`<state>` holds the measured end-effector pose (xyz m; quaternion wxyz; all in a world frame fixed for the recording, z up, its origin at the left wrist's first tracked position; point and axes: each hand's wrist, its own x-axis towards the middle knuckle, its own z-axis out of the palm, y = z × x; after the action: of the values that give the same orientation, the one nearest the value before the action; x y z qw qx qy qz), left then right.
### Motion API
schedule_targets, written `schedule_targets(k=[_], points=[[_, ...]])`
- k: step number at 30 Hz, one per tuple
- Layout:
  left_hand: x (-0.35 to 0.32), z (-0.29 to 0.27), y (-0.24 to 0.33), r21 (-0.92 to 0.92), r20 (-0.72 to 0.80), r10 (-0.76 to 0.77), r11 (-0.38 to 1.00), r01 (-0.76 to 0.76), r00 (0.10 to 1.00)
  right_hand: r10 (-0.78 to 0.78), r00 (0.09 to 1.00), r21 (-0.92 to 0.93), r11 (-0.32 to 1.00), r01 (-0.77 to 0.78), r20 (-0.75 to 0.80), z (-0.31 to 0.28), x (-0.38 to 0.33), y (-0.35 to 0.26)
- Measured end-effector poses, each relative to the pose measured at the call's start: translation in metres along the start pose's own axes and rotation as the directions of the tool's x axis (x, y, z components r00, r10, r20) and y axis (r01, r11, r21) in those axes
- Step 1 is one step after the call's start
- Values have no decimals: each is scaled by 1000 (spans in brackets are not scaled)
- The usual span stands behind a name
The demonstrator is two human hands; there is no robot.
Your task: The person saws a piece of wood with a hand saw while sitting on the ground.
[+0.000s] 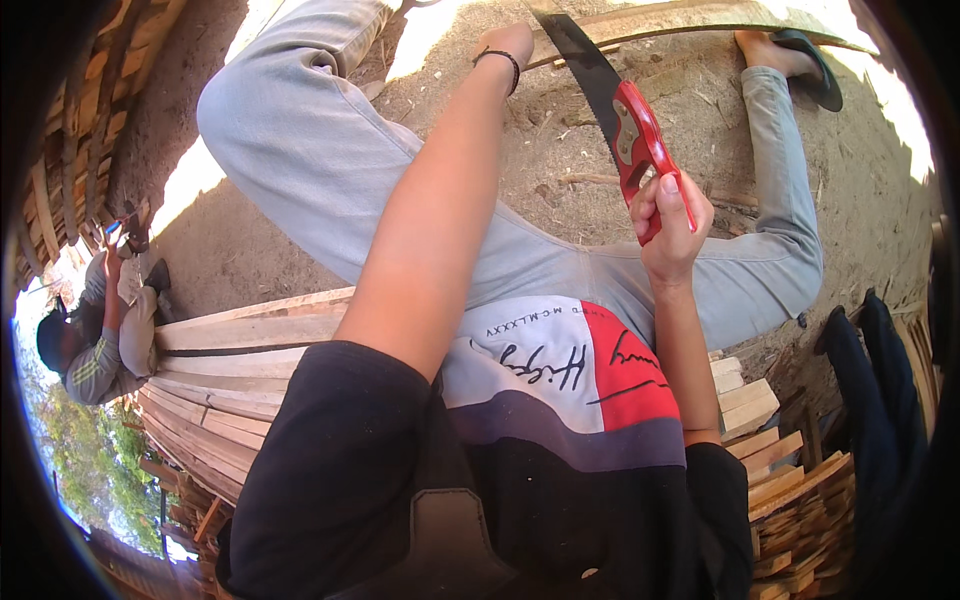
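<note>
My right hand (672, 225) is closed around the red handle (642, 140) of a handsaw. The saw's dark, toothed blade (588, 68) slants up and left, lying across a long wooden plank (680, 18) near the top. My left hand (508, 44), with a dark cord at its wrist, is closed at the plank's left part, beside the blade. Its fingertips are mostly hidden. My right foot (765, 52), in a dark sandal, is against the plank's right part.
Long boards (250, 325) lie in a stack on the left. Cut timber (770, 450) is piled at the lower right. Another person (110, 310) sits at the far left. Dark trouser legs (870, 380) show at the right. Dirt ground (560, 140) with wood scraps lies between my legs.
</note>
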<state>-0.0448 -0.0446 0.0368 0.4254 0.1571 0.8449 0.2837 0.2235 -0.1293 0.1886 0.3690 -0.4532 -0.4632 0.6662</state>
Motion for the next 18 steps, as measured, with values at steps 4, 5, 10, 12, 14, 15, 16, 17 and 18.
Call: schedule_targets(k=[4, 5, 10, 12, 14, 15, 16, 17, 18], points=[[-32, -18, 25, 58, 50, -54, 997, 51, 997, -187, 982, 55, 981, 188, -28, -7, -25, -21], [-31, -19, 21, 75, 30, -43, 996, 41, 999, -231, 972, 124, 964, 234, -38, -10, -29, -32], [-5, -11, -8, 119, 38, -46, 992, 41, 998, -360, 932, 157, 918, 363, -49, -39, -40, -58], [-7, -11, -6, 140, 103, -17, 990, 2, 995, -370, 926, 158, 912, 377, -75, -49, -44, -64], [-18, -9, -4, 193, 146, 48, 978, -76, 988, -376, 919, 150, 908, 391, -119, -60, -47, -65], [-29, -14, 1, 229, 153, 102, 964, -135, 983, -381, 915, 150, 905, 399, -131, -61, -46, -66], [-33, -16, 6, 263, 162, 154, 945, -193, 975, -380, 914, 145, 905, 399, -142, -60, -46, -65], [-30, -13, 1, 371, 166, 207, 893, -256, 964, -378, 913, 141, 906, 398, -151, -59, -46, -65], [-25, -8, -9, 473, 168, 261, 825, -310, 951, -379, 912, 140, 906, 400, -156, -58, -45, -65]])
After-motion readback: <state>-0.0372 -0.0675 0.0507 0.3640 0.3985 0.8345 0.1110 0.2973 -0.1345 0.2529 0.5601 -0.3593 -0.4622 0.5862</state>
